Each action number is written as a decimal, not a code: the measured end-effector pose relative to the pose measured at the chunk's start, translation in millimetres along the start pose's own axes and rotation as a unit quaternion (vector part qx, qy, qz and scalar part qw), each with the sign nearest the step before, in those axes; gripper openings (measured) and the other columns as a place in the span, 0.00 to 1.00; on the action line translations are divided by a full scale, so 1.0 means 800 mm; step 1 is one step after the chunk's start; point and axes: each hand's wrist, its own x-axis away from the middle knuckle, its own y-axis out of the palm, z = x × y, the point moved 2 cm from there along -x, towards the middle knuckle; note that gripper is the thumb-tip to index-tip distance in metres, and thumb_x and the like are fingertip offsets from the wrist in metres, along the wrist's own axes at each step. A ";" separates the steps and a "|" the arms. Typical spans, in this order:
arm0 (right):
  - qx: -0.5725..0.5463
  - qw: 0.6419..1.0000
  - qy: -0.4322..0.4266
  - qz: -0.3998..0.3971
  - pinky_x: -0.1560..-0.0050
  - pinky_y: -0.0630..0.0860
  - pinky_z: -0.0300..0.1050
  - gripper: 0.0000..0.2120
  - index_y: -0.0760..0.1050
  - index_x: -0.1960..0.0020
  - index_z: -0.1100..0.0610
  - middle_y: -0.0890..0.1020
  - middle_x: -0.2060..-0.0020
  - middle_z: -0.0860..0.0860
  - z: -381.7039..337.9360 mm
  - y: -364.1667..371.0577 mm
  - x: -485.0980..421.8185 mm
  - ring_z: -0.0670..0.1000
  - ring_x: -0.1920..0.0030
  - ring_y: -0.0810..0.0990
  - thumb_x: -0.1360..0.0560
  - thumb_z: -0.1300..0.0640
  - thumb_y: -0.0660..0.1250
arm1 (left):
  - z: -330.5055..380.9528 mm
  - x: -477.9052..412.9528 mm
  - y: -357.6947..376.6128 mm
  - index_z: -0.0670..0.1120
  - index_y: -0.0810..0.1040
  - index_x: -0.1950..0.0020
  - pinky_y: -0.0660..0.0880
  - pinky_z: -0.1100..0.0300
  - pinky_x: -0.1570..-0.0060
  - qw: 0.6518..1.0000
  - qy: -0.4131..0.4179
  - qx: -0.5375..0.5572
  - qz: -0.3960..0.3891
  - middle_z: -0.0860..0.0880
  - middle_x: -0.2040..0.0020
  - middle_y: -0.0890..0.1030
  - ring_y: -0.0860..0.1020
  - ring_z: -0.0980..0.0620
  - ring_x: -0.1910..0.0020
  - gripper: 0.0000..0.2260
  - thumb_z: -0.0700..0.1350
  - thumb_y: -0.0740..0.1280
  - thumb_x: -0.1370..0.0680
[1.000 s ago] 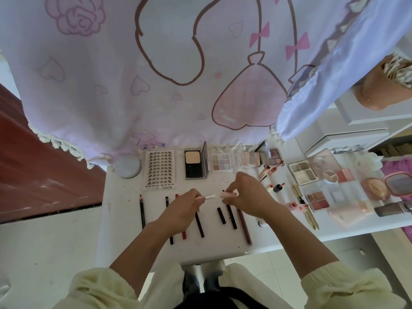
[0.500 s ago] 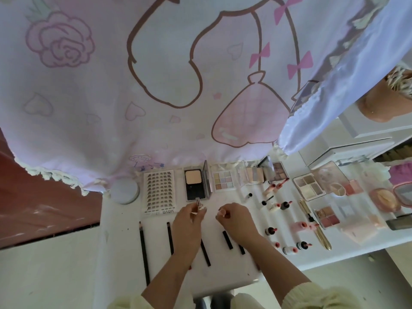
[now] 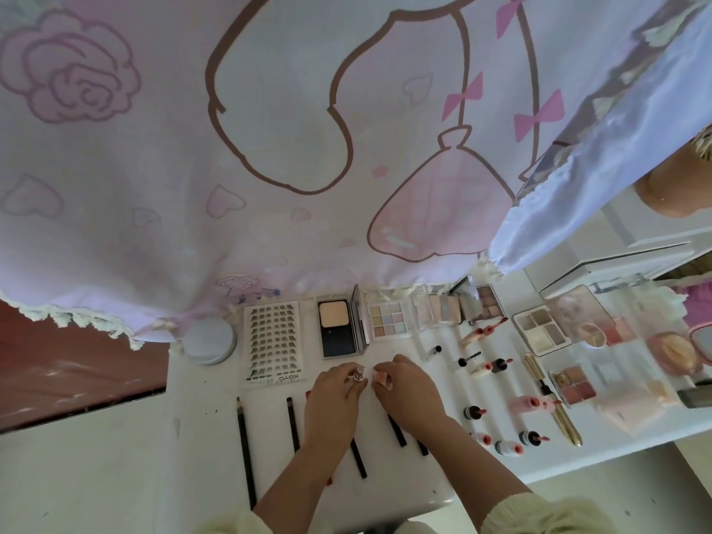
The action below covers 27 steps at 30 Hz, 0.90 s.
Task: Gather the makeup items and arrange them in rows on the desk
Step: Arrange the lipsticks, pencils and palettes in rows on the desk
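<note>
My left hand (image 3: 333, 395) pinches a small silver-capped tube (image 3: 358, 373) at the desk's middle. My right hand (image 3: 408, 387) grips its pale pink part (image 3: 381, 378) right beside it, fingertips almost touching. Under my forearms a row of dark pencils (image 3: 245, 449) lies on the white desk (image 3: 192, 418). Behind my hands stand a lash card (image 3: 274, 341), an open powder compact (image 3: 339, 330) and a pastel eyeshadow palette (image 3: 388, 321). Small lip tubes (image 3: 501, 366) are scattered to the right.
A pink printed curtain (image 3: 269, 148) hangs over the desk's back edge. A round white tin (image 3: 210, 339) sits at the back left. More palettes (image 3: 541, 331), a gold tube (image 3: 554, 404) and blush compacts (image 3: 674, 350) crowd the right side. The desk's front edge lies near my arms.
Both hands came together from holding the wand and tube apart, and now meet closer to the compact. The camera tilted up and nearer to the desk.
</note>
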 end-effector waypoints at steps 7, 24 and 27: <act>-0.008 1.000 0.005 0.004 0.62 0.68 0.40 0.12 0.78 0.52 0.60 0.73 0.58 0.50 0.000 0.000 -0.003 0.51 0.59 0.76 0.21 0.55 0.58 | -0.006 0.000 0.001 0.48 0.80 0.45 0.71 0.65 0.49 1.000 -0.002 0.009 -0.008 0.57 0.53 0.78 0.76 0.56 0.50 0.07 0.44 0.68 0.22; -0.045 0.998 0.001 0.044 0.48 0.73 0.39 0.19 0.71 0.32 0.54 0.76 0.43 0.48 -0.004 -0.016 0.018 0.48 0.47 0.77 0.23 0.55 0.64 | -0.008 0.006 -0.014 0.51 0.75 0.36 0.69 0.64 0.43 1.000 -0.005 -0.017 -0.010 0.59 0.45 0.74 0.74 0.57 0.44 0.17 0.43 0.70 0.24; -0.064 0.994 -0.006 0.086 0.54 0.72 0.37 0.13 0.74 0.38 0.53 0.74 0.50 0.44 -0.012 -0.024 0.040 0.46 0.56 0.76 0.22 0.53 0.64 | -0.019 0.019 -0.036 0.53 0.75 0.37 0.71 0.63 0.43 0.999 -0.018 -0.011 0.040 0.58 0.44 0.74 0.73 0.58 0.45 0.18 0.39 0.68 0.25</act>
